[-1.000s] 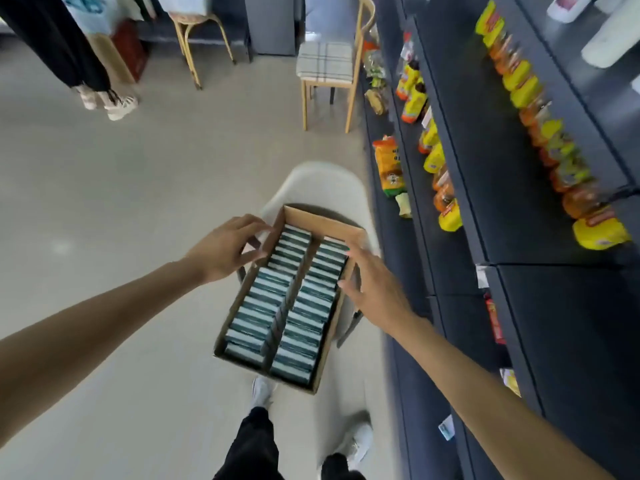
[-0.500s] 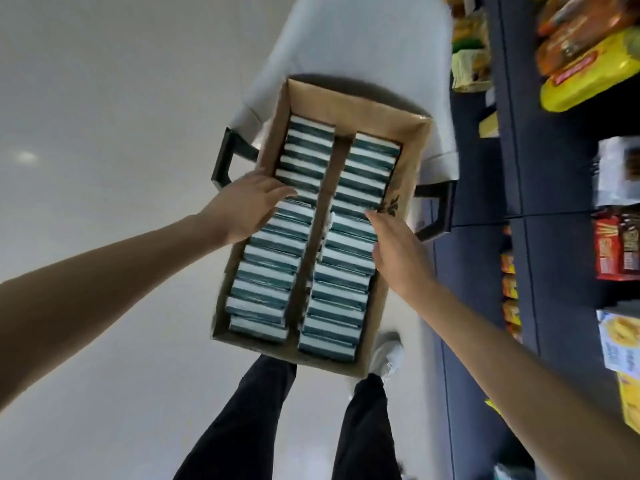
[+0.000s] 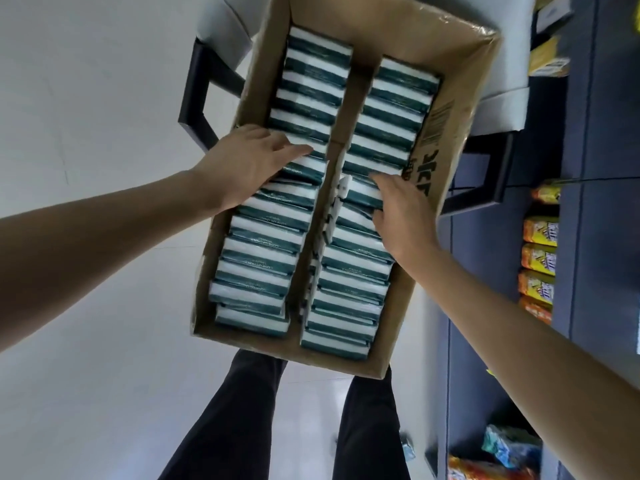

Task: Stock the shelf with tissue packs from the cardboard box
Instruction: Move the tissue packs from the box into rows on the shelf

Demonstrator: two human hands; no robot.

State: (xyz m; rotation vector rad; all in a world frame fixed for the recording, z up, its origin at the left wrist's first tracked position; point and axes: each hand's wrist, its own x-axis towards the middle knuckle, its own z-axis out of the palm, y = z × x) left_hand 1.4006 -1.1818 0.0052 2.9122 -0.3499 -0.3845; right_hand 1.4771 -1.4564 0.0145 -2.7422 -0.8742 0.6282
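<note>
An open cardboard box (image 3: 453,109) rests on a pale chair straight below me. Inside stand two rows of green-and-white tissue packs (image 3: 263,244), set on edge. My left hand (image 3: 242,164) lies flat on the middle of the left row, fingers stretched over the pack tops. My right hand (image 3: 403,213) reaches into the right row near the box's right wall; its fingertips touch the packs (image 3: 349,268) there, slightly bent. Neither hand holds a lifted pack. The dark blue shelf (image 3: 571,140) runs along the right side.
The chair (image 3: 221,22) has black legs and arms beside the box. Orange and yellow snack packets (image 3: 538,258) line the shelf at right, with more colourful bags (image 3: 509,448) on a lower level. My dark-trousered legs (image 3: 242,410) stand under the box. Pale floor lies to the left.
The view has dropped much closer over the box. Both hands moved from the box's edges onto the pack rows, the right hand going deeper into the right row.
</note>
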